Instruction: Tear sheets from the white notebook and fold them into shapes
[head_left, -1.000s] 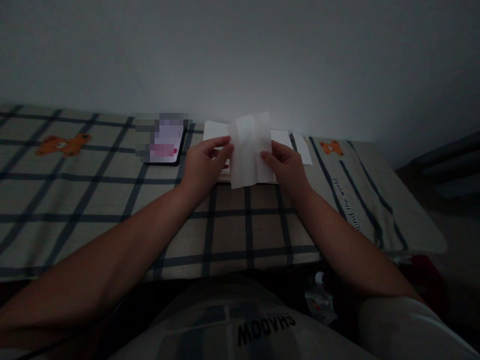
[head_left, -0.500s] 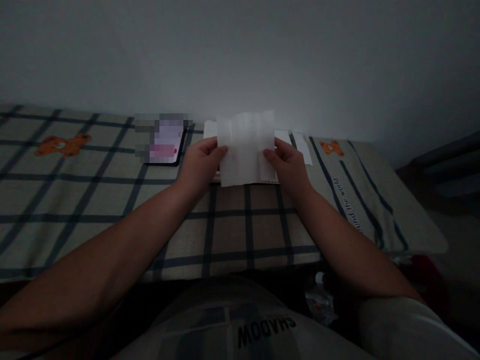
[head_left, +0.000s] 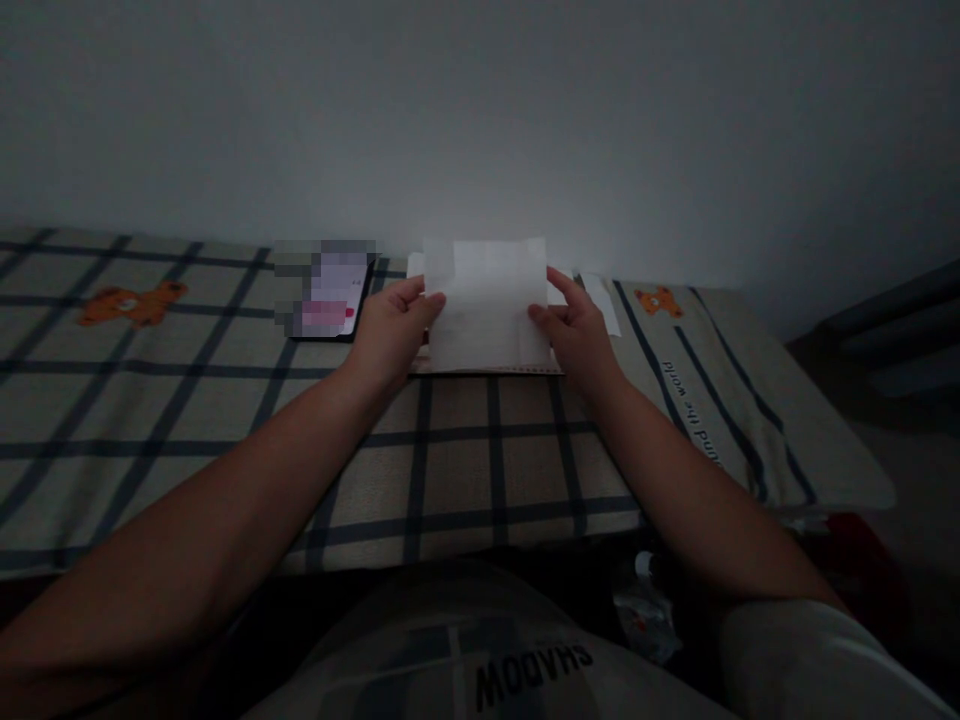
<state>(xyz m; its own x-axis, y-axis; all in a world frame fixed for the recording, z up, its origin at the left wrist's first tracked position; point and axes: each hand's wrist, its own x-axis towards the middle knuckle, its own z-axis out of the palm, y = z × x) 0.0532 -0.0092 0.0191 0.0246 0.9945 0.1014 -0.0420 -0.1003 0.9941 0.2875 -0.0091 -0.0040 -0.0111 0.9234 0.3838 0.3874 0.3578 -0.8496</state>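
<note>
A white paper tissue [head_left: 487,305] is spread between both hands, low over the far part of a checked tablecloth [head_left: 450,460]. My left hand [head_left: 388,330] pinches its left edge with thumb and fingers. My right hand [head_left: 574,325] pinches its right edge. Under the tissue lies a flat white packet [head_left: 487,368] with a reddish front edge, mostly hidden. More white paper [head_left: 604,300] lies behind my right hand.
A phone [head_left: 326,295] with a lit screen lies to the left of my left hand. The cloth carries orange bear prints [head_left: 131,303] and ends at a wall behind. Dark floor and a crumpled wrapper [head_left: 637,605] lie below the table's right corner.
The tissue has been opened out wider, from a narrow folded strip to a broad sheet, and lowered toward the table. My hands have moved apart with its edges.
</note>
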